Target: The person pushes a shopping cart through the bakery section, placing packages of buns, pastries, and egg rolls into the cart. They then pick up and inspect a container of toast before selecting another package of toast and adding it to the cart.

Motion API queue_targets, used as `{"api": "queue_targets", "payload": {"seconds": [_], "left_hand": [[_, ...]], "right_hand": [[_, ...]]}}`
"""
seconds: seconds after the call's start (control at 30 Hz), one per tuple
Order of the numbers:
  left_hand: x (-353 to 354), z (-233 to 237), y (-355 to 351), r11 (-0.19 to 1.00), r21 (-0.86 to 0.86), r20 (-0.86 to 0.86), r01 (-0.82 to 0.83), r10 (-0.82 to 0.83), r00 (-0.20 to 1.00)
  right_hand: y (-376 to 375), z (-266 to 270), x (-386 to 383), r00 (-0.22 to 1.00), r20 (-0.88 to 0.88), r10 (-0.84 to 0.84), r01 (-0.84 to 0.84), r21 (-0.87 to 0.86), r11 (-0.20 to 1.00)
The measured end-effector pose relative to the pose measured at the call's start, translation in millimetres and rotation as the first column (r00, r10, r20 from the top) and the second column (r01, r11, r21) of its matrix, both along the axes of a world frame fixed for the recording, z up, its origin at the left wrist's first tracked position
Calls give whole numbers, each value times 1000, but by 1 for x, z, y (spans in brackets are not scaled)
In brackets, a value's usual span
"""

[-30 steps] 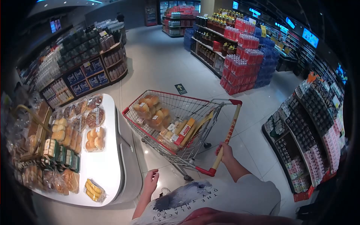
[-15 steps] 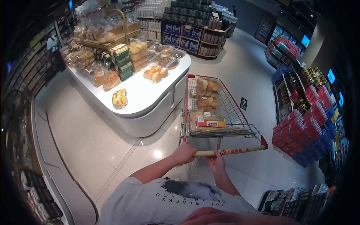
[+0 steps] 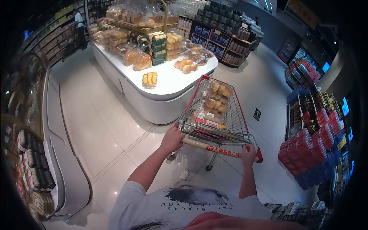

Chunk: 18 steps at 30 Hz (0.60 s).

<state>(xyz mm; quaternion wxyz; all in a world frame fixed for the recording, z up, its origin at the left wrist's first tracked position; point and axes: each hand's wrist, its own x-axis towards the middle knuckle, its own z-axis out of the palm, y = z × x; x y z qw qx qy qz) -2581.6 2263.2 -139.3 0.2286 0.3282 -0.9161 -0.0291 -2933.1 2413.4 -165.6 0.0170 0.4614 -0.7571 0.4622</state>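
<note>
A red wire shopping cart stands on the tiled floor in front of me. Its basket holds bagged bread rolls and boxed goods. My left hand grips the left end of the tan cart handle. My right hand grips the same handle near its right end. The cart's front points toward the rounded end of a white bakery display island.
The island carries packaged breads and stacked boxes. Shelves of packaged goods run along the left. Stacked red and blue drink packs stand at the right. A shelf unit stands behind the island. A person stands far left.
My view swung left and both hands came onto the cart handle. The cart turned and now heads past the island's rounded end, with my hands spread wider apart.
</note>
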Motion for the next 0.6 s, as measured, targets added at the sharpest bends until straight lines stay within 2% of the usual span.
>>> {"api": "queue_targets", "payload": {"seconds": [0.07, 0.13, 0.2, 0.3, 0.4, 0.47, 0.6], "left_hand": [[26, 9, 19, 999, -4, 8, -34, 34, 999], [49, 11, 37, 998, 9, 12, -68, 68, 998], [70, 12, 52, 992, 34, 32, -121, 120, 992], [102, 11, 75, 982, 39, 41, -187, 185, 982], [129, 16, 101, 961, 10, 129, -278, 274, 953], [139, 16, 119, 943, -9, 146, -332, 330, 933], [150, 14, 164, 909, -32, 136, -416, 416, 899]], "right_hand": [[-7, 0, 12, 958, -272, 92, -88, 27, 996], [-6, 25, 45, 979, -59, 197, -167, 331, 929], [-9, 26, 62, 937, 169, 307, -346, 578, 739], [3, 16, 90, 780, 168, 603, -509, 730, 455], [22, 2, 116, 642, 327, 694, -667, 684, 295], [39, 6, 132, 624, 437, 648, -730, 621, 284], [72, -1, 145, 536, 380, 754, -792, 536, 293]]}}
